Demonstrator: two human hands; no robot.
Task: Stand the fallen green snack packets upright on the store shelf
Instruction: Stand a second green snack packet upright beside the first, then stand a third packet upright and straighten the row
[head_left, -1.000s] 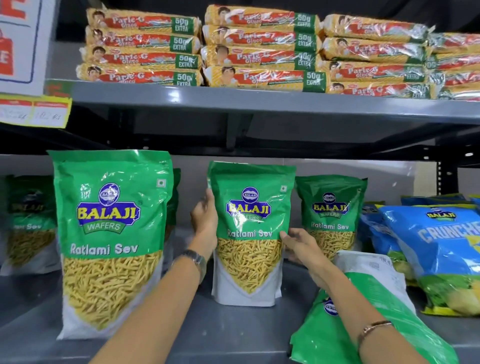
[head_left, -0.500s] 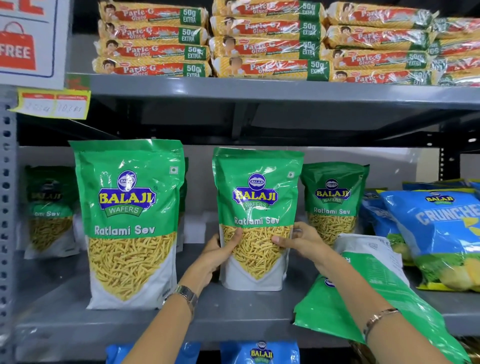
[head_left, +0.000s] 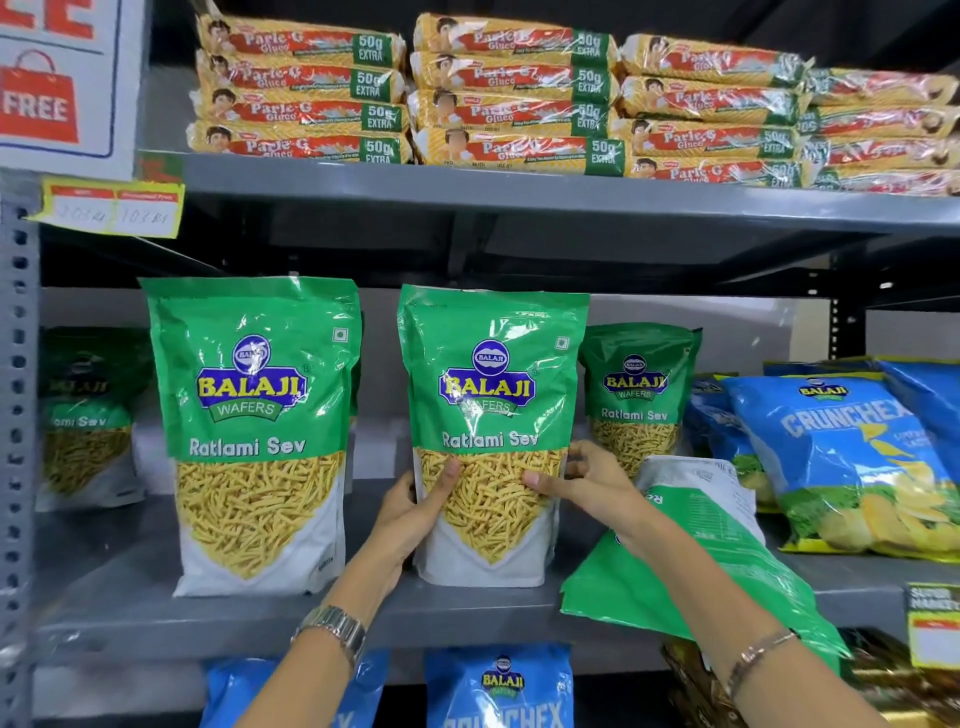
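A green Ratlami Sev packet (head_left: 493, 395) stands upright at the middle of the grey shelf (head_left: 156, 618). My left hand (head_left: 415, 514) grips its lower left edge and my right hand (head_left: 582, 483) grips its lower right edge. Another green packet (head_left: 254, 415) stands upright to the left. Two smaller-looking ones stand further back, one at the far left (head_left: 88, 415) and one behind on the right (head_left: 639, 389). A fallen green packet (head_left: 691, 571) lies back side up at the shelf's front right, under my right forearm, overhanging the edge.
Blue Crunchex bags (head_left: 841, 457) lean at the shelf's right end. Stacked Parle-G biscuit packs (head_left: 509, 98) fill the shelf above. More blue bags (head_left: 498, 686) sit on the shelf below. A perforated steel upright (head_left: 18, 415) runs down the left side.
Both hands slid down from the packet's upper sides to its lower edges, and the packet came forward toward the shelf's front. The camera view shifted back and slightly down.
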